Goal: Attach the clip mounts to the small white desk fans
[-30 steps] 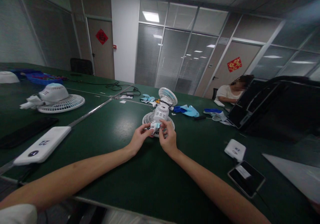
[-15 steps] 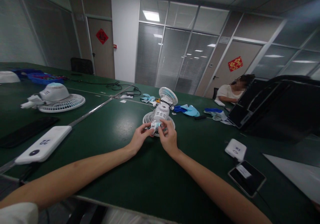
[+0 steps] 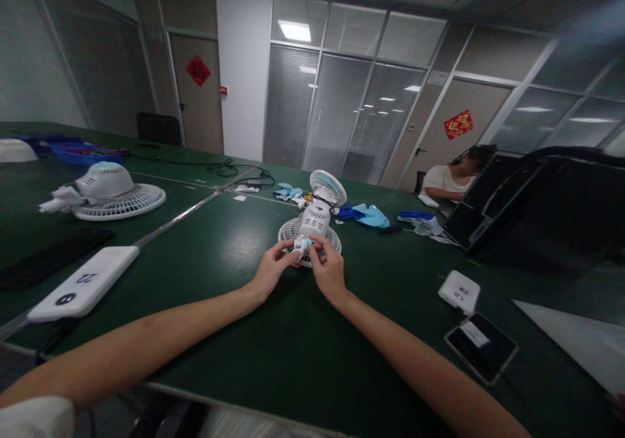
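In front of me a small white fan (image 3: 315, 220) lies on the green table, its grille face down and its vented motor housing up. At its near end is a white neck piece (image 3: 301, 243) with a light-blue part. My left hand (image 3: 271, 269) holds this neck piece from the left, thumb and fingers closed around it. From the right, my right hand (image 3: 329, 269) is closed at the light-blue part, fingertips pinched together. Whatever small thing may be between those fingertips is too small to make out. Just behind stands another white fan head (image 3: 328, 188).
A third white fan (image 3: 112, 194) lies at the left, near a power bank (image 3: 85, 282) and a black phone (image 3: 53, 256). Light-blue and dark-blue pieces (image 3: 366, 215) lie behind the fan. Rightward are a white device (image 3: 459, 291), a phone (image 3: 481, 347), a black case (image 3: 532, 210) and a seated person (image 3: 446, 177).
My right fingertips have shifted slightly at the light-blue part, drawn closer together. My left hand keeps its hold, and the fan stays in place.
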The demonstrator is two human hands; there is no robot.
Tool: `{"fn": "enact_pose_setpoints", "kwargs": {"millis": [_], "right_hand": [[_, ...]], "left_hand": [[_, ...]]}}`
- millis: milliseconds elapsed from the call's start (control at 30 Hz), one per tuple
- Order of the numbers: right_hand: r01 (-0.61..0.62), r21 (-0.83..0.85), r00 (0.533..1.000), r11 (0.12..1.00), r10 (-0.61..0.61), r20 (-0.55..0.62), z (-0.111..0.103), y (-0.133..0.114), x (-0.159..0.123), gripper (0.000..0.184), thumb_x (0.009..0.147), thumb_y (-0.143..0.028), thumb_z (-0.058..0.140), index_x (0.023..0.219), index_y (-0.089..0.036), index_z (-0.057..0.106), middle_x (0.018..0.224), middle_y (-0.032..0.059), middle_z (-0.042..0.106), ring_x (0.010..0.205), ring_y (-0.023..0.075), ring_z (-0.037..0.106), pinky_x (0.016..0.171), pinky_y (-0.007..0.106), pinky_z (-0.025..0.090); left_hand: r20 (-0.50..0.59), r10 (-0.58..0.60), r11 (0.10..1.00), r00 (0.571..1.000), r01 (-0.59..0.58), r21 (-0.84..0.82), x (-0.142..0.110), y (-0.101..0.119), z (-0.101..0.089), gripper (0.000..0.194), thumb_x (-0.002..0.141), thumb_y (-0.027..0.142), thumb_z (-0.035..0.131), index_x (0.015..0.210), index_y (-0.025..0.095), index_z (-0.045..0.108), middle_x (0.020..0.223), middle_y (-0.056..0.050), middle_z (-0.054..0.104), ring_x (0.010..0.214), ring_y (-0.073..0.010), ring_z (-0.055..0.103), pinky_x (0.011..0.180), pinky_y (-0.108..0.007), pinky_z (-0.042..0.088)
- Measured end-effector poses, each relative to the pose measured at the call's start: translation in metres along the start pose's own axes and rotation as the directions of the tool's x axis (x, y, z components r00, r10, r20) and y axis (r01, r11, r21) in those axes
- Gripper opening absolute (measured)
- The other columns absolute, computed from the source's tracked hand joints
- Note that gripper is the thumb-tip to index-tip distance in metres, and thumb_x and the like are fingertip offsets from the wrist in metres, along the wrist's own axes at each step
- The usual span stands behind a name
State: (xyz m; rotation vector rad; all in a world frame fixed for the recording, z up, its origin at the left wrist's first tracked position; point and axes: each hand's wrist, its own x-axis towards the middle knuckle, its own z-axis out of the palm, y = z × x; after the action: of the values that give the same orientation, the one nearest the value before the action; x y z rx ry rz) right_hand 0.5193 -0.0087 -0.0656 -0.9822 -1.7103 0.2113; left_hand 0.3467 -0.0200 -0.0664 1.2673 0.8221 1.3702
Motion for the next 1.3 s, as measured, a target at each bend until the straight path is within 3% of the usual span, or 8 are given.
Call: {"fn": "enact_pose_setpoints", "kwargs": {"millis": [167,500,733,900,1100,1200,1300], "right_hand": [[0.120,-0.012,0.993,0.993,-0.120,0.005,-0.004,-0.008,-0.001,0.035,0.094,-0.016,0.051,0.127,-0.024,0.062,0.120,0.0098,0.063,0.099,0.0221,0.064,0.071,0.030,0.056],[0.013,-0.035,1.000,0.999,-0.014,-0.011,0.000,0.003,0.001,0.028,0.097,-0.026,0.055,0.123,-0.024,0.064,0.102,0.0059,0.069,0.085,0.0205,0.066,0.071,0.031,0.056],[0.142,-0.049,0.990,0.989,-0.141,0.019,-0.004,-0.008,-0.001,0.037,0.095,-0.014,0.048,0.127,-0.026,0.062,0.121,0.0087,0.064,0.108,0.0237,0.063,0.079,0.033,0.057],[0.071,-0.031,0.997,0.997,-0.071,-0.013,-0.001,-0.003,0.001,0.028,0.098,-0.024,0.053,0.123,-0.025,0.064,0.108,0.0064,0.067,0.090,0.0204,0.066,0.072,0.031,0.056],[0.000,-0.028,1.000,1.000,0.000,-0.005,0.002,0.004,0.001,0.025,0.099,-0.030,0.054,0.120,-0.024,0.066,0.100,0.0052,0.070,0.084,0.0203,0.067,0.071,0.031,0.055],[0.034,-0.059,0.999,0.998,-0.035,-0.014,0.000,-0.001,0.000,0.028,0.098,-0.027,0.054,0.123,-0.023,0.064,0.098,0.0056,0.068,0.081,0.0205,0.065,0.075,0.033,0.054],[0.124,-0.095,0.992,0.988,-0.127,-0.024,-0.003,-0.007,-0.001,0.034,0.095,-0.020,0.051,0.127,-0.023,0.061,0.112,0.0086,0.065,0.091,0.0217,0.064,0.083,0.036,0.054]], "left_hand": [[-0.004,0.008,1.000,1.000,-0.008,-0.001,0.001,-0.001,0.000,0.048,0.082,0.035,0.077,0.123,0.012,0.069,0.113,-0.011,0.073,0.090,-0.0221,0.068,0.084,-0.035,0.056],[-0.001,0.009,1.000,1.000,-0.009,0.001,0.000,0.000,0.000,0.046,0.082,0.036,0.077,0.122,0.013,0.070,0.118,-0.012,0.072,0.092,-0.0231,0.069,0.083,-0.036,0.057],[-0.011,0.019,1.000,1.000,-0.019,0.004,0.000,0.001,0.000,0.045,0.081,0.036,0.077,0.119,0.013,0.071,0.113,-0.012,0.073,0.089,-0.0226,0.069,0.083,-0.035,0.057],[-0.011,0.005,1.000,1.000,-0.005,0.004,-0.002,0.003,0.001,0.045,0.082,0.036,0.076,0.120,0.012,0.070,0.116,-0.012,0.072,0.093,-0.0238,0.069,0.084,-0.037,0.057],[-0.019,0.000,1.000,1.000,0.000,0.008,-0.003,0.004,0.002,0.046,0.081,0.036,0.077,0.120,0.013,0.070,0.115,-0.012,0.073,0.091,-0.0236,0.069,0.083,-0.036,0.056],[-0.020,0.001,1.000,1.000,0.000,0.012,-0.002,0.004,0.002,0.047,0.080,0.036,0.077,0.120,0.012,0.070,0.112,-0.012,0.074,0.088,-0.0230,0.069,0.084,-0.037,0.056],[-0.020,0.002,1.000,1.000,-0.002,0.014,-0.002,0.003,0.002,0.047,0.080,0.036,0.077,0.120,0.012,0.070,0.111,-0.012,0.073,0.087,-0.0226,0.069,0.084,-0.037,0.056]]}}
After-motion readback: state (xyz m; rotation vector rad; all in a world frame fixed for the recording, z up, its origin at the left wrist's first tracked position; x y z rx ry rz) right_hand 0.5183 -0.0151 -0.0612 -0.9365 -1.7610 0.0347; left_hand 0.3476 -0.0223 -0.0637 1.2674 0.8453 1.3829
